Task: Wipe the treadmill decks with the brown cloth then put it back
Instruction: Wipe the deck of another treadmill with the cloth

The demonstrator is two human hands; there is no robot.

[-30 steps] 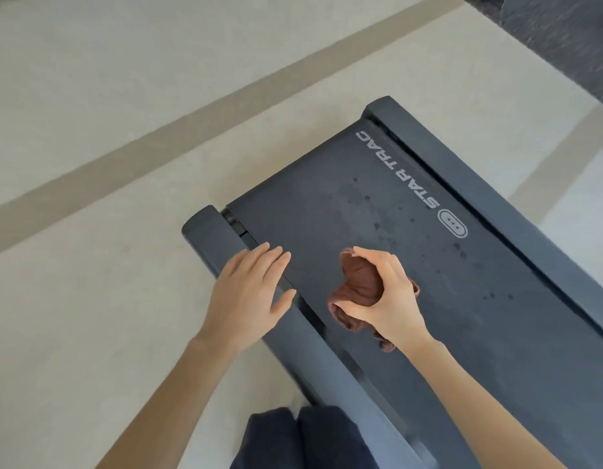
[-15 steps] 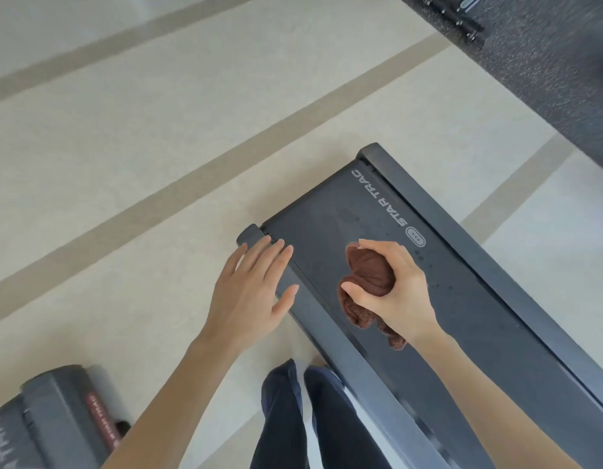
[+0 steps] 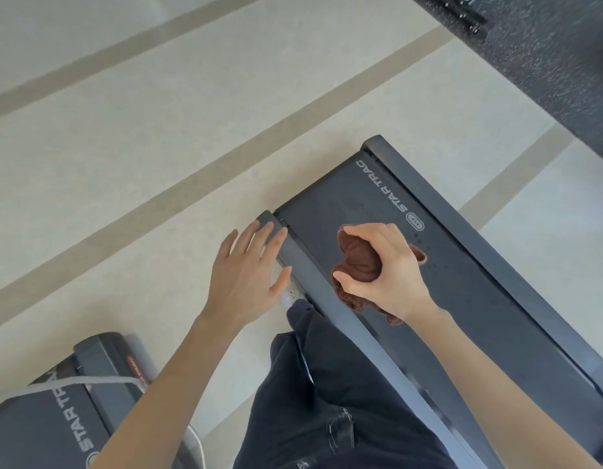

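Note:
A dark treadmill deck (image 3: 469, 299) with white "STAR TRAC" lettering runs from the centre to the lower right. My right hand (image 3: 391, 275) is shut on a crumpled brown cloth (image 3: 359, 262) above the belt, near its left side rail (image 3: 313, 275). Whether the cloth touches the belt I cannot tell. My left hand (image 3: 249, 275) is open with fingers spread, its fingertips over the rear end of that rail. Small dark spots dot the belt to the right of the cloth.
A second treadmill deck (image 3: 56, 414) with the same lettering lies at the lower left, a grey cord (image 3: 66, 382) across it. My dark trouser legs (image 3: 330, 401) stand between the two. Pale striped floor (image 3: 191, 113) lies beyond; dark speckled flooring (image 3: 557, 55) fills the top right.
The view has risen and pulled back, bringing the second treadmill and my legs into sight. My left hand has lifted from the rail, and my right hand keeps the cloth.

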